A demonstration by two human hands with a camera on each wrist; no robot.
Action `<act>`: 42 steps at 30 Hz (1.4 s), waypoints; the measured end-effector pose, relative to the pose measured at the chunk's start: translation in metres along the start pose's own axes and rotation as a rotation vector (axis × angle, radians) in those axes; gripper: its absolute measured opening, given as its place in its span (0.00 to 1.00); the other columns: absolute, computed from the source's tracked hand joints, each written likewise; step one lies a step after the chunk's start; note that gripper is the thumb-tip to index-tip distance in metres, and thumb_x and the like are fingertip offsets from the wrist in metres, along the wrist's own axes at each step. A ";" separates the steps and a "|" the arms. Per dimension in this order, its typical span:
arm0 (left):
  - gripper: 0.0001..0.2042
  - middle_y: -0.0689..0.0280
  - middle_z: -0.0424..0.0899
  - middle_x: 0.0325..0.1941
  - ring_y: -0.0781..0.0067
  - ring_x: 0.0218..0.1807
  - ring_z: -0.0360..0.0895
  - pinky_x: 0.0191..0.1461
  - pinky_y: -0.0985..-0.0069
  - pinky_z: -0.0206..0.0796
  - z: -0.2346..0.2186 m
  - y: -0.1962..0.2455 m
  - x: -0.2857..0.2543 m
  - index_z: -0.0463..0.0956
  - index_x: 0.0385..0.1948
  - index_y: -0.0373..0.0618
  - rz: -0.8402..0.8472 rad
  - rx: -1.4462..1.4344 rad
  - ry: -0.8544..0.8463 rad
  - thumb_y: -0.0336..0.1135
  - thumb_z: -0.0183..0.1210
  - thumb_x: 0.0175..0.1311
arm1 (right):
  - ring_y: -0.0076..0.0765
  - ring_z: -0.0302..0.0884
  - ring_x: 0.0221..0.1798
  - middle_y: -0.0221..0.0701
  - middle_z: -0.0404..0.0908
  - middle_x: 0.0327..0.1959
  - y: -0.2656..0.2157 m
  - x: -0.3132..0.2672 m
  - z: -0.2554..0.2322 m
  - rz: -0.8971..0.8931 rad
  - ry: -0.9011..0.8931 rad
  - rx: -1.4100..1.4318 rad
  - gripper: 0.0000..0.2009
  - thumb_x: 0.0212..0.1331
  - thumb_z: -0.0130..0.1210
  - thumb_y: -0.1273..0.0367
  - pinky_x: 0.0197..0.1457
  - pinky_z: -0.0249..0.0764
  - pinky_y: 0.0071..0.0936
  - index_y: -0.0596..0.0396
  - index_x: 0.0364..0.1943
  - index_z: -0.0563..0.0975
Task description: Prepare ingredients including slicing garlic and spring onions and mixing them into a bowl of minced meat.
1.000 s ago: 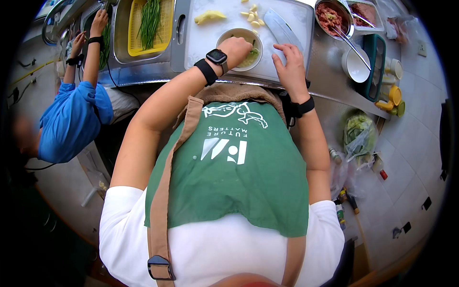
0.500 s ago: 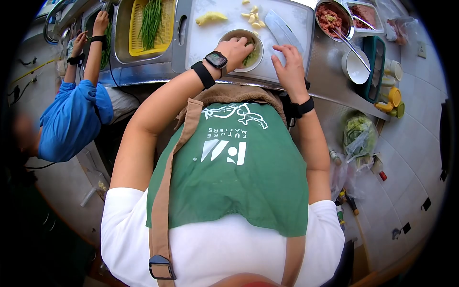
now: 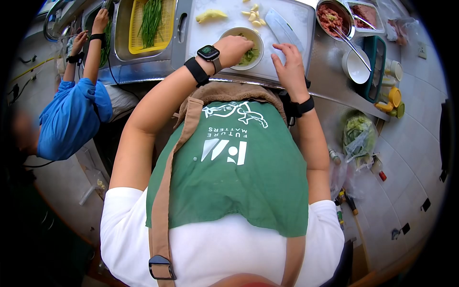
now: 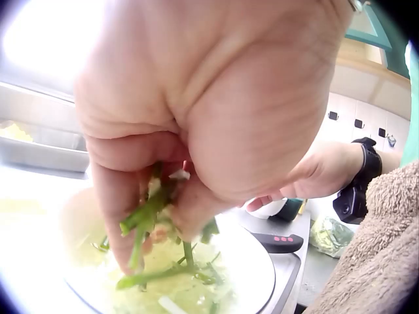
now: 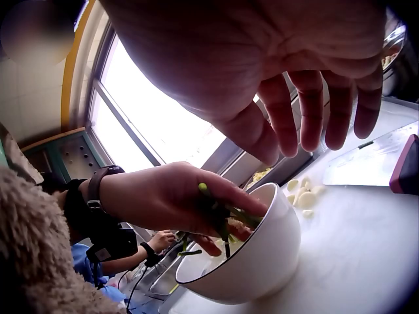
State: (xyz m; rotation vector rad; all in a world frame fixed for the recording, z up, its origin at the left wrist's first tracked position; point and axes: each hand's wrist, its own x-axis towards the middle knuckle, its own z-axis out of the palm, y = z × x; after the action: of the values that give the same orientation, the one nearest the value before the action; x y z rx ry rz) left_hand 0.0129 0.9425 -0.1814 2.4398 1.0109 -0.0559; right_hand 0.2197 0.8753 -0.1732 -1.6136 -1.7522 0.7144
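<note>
My left hand (image 3: 233, 50) is down inside a white bowl (image 5: 272, 255), its fingers and thumb gripping a bunch of cut scallion pieces (image 4: 147, 219). Pale liquid with more green bits lies beneath those fingers. To the right of the bowl, my right hand (image 3: 290, 67) hovers over the board's near edge, fingers loosely bent and holding nothing. A knife (image 3: 282, 27) lies on the cutting board (image 3: 198, 38) beyond this hand. Peeled garlic cloves (image 5: 304, 195) and a piece of ginger (image 3: 210, 16) sit behind the bowl.
At left, a yellow basket (image 3: 168, 33) of long green stalks stands in the sink, and another person in a blue shirt (image 3: 71, 124) works there. Ground meat in a metal bowl (image 3: 351, 28), a white bowl (image 3: 355, 67) and a teal container (image 3: 375, 62) stand at right.
My left hand spread its fingers down into the bowl, then gathered them around scallion pieces, its wrist shifting slightly left. My right hand has stayed nearly still.
</note>
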 end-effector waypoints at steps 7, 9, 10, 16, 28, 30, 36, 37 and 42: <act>0.25 0.59 0.73 0.54 0.56 0.52 0.76 0.48 0.64 0.73 -0.004 0.014 -0.012 0.71 0.55 0.49 -0.082 0.064 0.082 0.34 0.64 0.52 | 0.49 0.71 0.52 0.41 0.75 0.45 -0.002 0.002 0.001 -0.019 -0.006 0.008 0.12 0.54 0.59 0.71 0.58 0.65 0.39 0.55 0.43 0.79; 0.27 0.59 0.72 0.53 0.53 0.51 0.75 0.47 0.62 0.75 0.012 0.011 -0.004 0.72 0.52 0.50 -0.124 0.034 0.038 0.37 0.69 0.47 | 0.49 0.71 0.52 0.41 0.75 0.45 -0.001 0.003 0.003 -0.027 -0.010 0.008 0.12 0.53 0.59 0.71 0.57 0.65 0.39 0.55 0.43 0.79; 0.20 0.57 0.76 0.48 0.53 0.49 0.77 0.48 0.63 0.74 0.015 0.010 -0.002 0.75 0.48 0.48 -0.094 0.037 0.095 0.35 0.65 0.50 | 0.49 0.71 0.52 0.40 0.75 0.46 -0.001 0.003 0.004 -0.033 -0.013 0.008 0.12 0.53 0.59 0.71 0.57 0.65 0.39 0.56 0.43 0.79; 0.08 0.53 0.83 0.34 0.51 0.40 0.81 0.46 0.61 0.73 0.015 0.000 0.011 0.81 0.32 0.43 -0.070 0.025 0.070 0.26 0.55 0.52 | 0.48 0.71 0.51 0.40 0.74 0.45 -0.006 0.004 0.004 -0.025 -0.031 0.007 0.13 0.53 0.60 0.71 0.57 0.66 0.39 0.55 0.43 0.79; 0.23 0.58 0.76 0.51 0.56 0.51 0.76 0.51 0.64 0.72 -0.007 0.015 -0.014 0.73 0.54 0.48 -0.132 -0.012 0.057 0.31 0.62 0.52 | 0.47 0.67 0.53 0.37 0.73 0.47 -0.018 0.017 0.010 -0.131 -0.075 -0.124 0.14 0.49 0.61 0.72 0.58 0.66 0.39 0.53 0.43 0.79; 0.19 0.55 0.76 0.45 0.54 0.47 0.77 0.48 0.63 0.73 -0.006 0.015 -0.014 0.74 0.49 0.46 -0.160 0.022 0.082 0.33 0.62 0.53 | 0.47 0.67 0.53 0.37 0.73 0.47 -0.017 0.016 0.011 -0.131 -0.071 -0.122 0.14 0.50 0.61 0.73 0.58 0.66 0.39 0.53 0.44 0.79; 0.08 0.54 0.82 0.34 0.53 0.42 0.79 0.47 0.62 0.72 0.021 -0.006 0.009 0.79 0.32 0.41 -0.106 0.005 0.092 0.27 0.59 0.48 | 0.48 0.67 0.54 0.37 0.73 0.47 -0.020 0.015 0.012 -0.115 -0.077 -0.091 0.14 0.50 0.61 0.73 0.57 0.66 0.39 0.54 0.44 0.78; 0.07 0.54 0.82 0.33 0.53 0.42 0.80 0.47 0.62 0.72 0.016 -0.006 0.009 0.79 0.30 0.40 -0.112 0.025 0.048 0.25 0.58 0.47 | 0.48 0.67 0.54 0.37 0.73 0.47 -0.021 0.015 0.011 -0.112 -0.076 -0.089 0.14 0.50 0.60 0.73 0.57 0.66 0.39 0.54 0.44 0.78; 0.12 0.54 0.82 0.40 0.53 0.46 0.78 0.49 0.62 0.72 -0.004 -0.010 0.000 0.78 0.38 0.40 -0.082 0.030 -0.006 0.25 0.58 0.49 | 0.48 0.67 0.53 0.36 0.73 0.47 -0.021 0.016 0.015 -0.119 -0.068 -0.091 0.14 0.50 0.60 0.73 0.57 0.66 0.39 0.53 0.43 0.79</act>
State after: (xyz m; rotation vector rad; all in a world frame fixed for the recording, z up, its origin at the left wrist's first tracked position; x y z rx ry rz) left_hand 0.0061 0.9505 -0.1816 2.4230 1.1154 -0.1066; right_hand 0.1943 0.8896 -0.1651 -1.5446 -1.9372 0.6484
